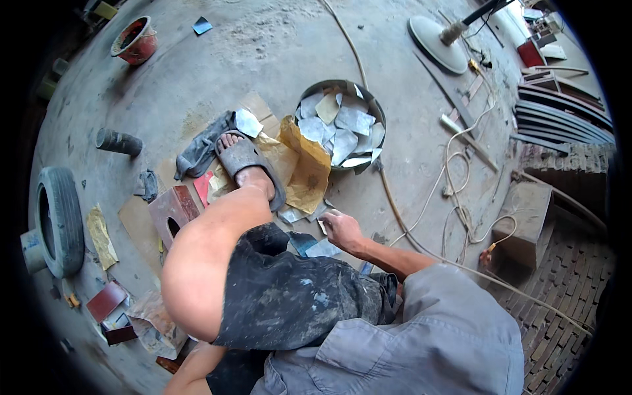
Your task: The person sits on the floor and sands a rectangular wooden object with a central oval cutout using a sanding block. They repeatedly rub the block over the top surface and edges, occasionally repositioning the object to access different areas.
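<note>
My right hand point(343, 230) is low over the floor beside my sandalled foot, its fingers curled and closed on a small pale piece of paper point(322, 227). Blue-grey sheets point(324, 248) lie just below that hand. Ahead of it, a round dark tub point(380, 117) holds several torn grey-white and cream pieces point(355, 121). Crumpled yellow-brown paper point(309, 168) leans between the tub and my foot. My left hand is not in view. Bare skin shows at the lower left edge, and I cannot tell whether it is arm or leg.
A red bucket point(139, 49) stands at the far left, with a tyre point(62, 220) and dark cylinder point(118, 141) nearer. A grey cloth point(201, 153) and reddish box point(174, 209) lie by my foot. Cables point(454, 164), a round-based stand point(434, 43) and curved strips point(559, 122) are right.
</note>
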Demonstrator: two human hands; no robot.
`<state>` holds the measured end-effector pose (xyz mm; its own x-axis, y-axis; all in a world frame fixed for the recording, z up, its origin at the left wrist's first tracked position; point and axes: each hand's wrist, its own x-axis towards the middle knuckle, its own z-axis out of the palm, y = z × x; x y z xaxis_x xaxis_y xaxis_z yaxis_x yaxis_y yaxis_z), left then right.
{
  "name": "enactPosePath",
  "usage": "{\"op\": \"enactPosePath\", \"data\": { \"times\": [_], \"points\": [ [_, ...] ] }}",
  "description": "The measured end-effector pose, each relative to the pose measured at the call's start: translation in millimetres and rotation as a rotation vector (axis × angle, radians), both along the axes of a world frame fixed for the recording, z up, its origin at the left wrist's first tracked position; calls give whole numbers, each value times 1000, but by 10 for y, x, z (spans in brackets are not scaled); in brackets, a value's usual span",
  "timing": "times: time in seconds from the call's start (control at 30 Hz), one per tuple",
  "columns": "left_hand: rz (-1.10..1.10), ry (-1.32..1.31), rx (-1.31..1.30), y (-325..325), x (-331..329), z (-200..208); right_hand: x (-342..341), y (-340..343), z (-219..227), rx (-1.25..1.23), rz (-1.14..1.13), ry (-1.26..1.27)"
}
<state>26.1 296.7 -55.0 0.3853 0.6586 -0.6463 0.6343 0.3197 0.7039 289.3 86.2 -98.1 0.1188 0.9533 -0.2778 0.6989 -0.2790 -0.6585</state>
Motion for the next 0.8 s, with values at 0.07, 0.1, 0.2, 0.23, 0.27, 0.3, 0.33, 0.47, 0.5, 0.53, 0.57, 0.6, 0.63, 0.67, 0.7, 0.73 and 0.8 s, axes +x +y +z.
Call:
{"op": "enactPosePath", "data": {
  "times": [0.07,0.1,0.2,0.23,0.27,0.3,0.33,0.47,0.5,0.53,0.57,0.6,0.63,0.67,0.7,0.73,0.8],
  "points": [
    [-5,24,4,144,187,-131,-47,-218,-276,-84,-186,27],
    [0,33,5,196,253,-172,-55,-279,-320,-125,-272,35],
    [2,55,9,325,437,-281,-36,-386,-364,-119,-312,35],
    [1,59,9,341,496,-321,-43,-406,-366,-149,-295,51],
    [2,67,4,343,529,-350,-74,-403,-303,-180,-275,70],
    [2,70,13,372,570,-387,-115,-406,-257,-212,-254,89],
    [5,73,14,384,591,-419,-182,-423,-237,-169,-219,86],
    [6,81,11,384,647,-455,-326,-464,-224,-86,-205,58],
    [8,85,8,383,650,-461,-348,-478,-250,-54,-252,22],
    [10,87,11,383,658,-471,-367,-494,-275,-23,-300,-13],
    [14,89,14,392,665,-473,-340,-476,-302,-2,-356,-24],
    [15,89,15,384,648,-467,-280,-453,-331,18,-412,-34],
    [20,90,15,389,640,-466,-218,-426,-360,38,-468,-43],
    [21,95,17,379,623,-463,-167,-360,-367,50,-419,-37],
    [23,94,16,395,616,-456,-84,-241,-335,69,-372,-36],
    [23,94,15,391,615,-454,-36,-116,-295,88,-323,-35],
    [24,92,17,396,622,-433,-19,103,-266,21,-270,38]
  ]
}}
